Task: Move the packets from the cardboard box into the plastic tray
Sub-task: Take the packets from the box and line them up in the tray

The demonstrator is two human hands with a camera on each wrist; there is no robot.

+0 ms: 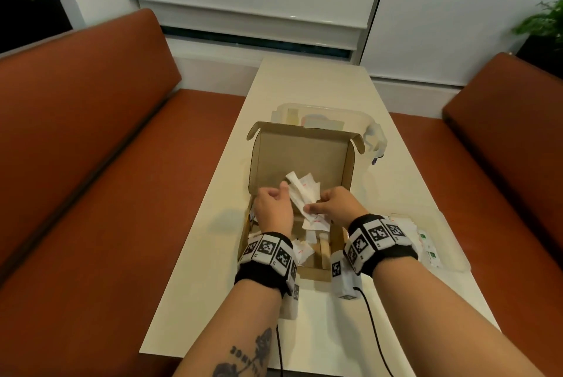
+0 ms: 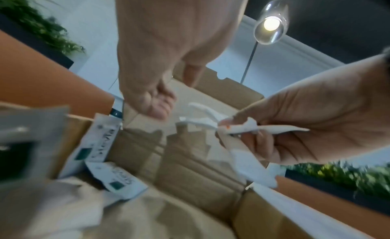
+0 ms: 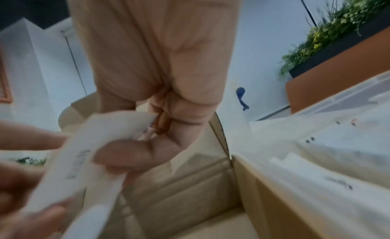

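While both hands hover over the open cardboard box [image 1: 300, 157] on the pale worktop [image 1: 405, 181], the right hand [image 1: 333, 204] pinches a bunch of white packets [image 1: 301, 194] between thumb and curled fingers, lifted clear of the box floor. The left hand [image 1: 272, 207] sits just beside that bunch with its fingers loosely curled; the left wrist view shows nothing in its grasp, though its thumb reaches toward the packets. More packets lie in the near part of the box, some with red print [image 1: 316, 221] and, in the left wrist view, some with green marks [image 2: 99, 142] leaning against the left wall. The plastic tray [image 1: 451, 242] stands on the worktop just right of the box and already has packets in it. A clear lidded container [image 1: 362, 120] sits behind the box's raised lid.
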